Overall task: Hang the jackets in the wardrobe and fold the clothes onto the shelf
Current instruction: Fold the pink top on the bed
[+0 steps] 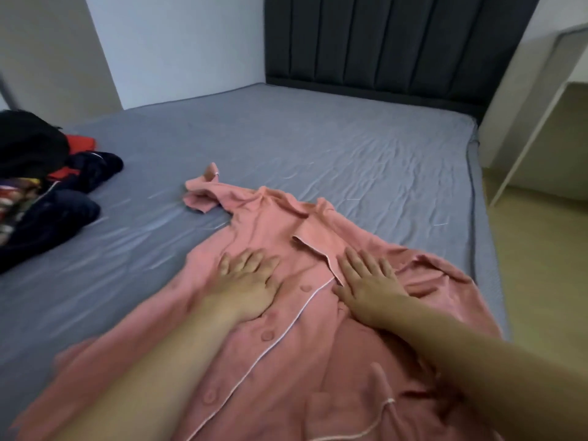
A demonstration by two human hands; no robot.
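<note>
Pink shirt [296,313] lies spread out, front up, on the bed [318,138], not folded yet. My left hand [246,284] and right hand [369,288] press flat on it, one each side of the buttons, fingers straight, gripping nothing. More clothes [47,192] wait in a pile, well apart. I think lots is left.

pink shirt [286,313] with white piping; grey-blue sheet [318,148]; dark grey headboard [381,43].
</note>
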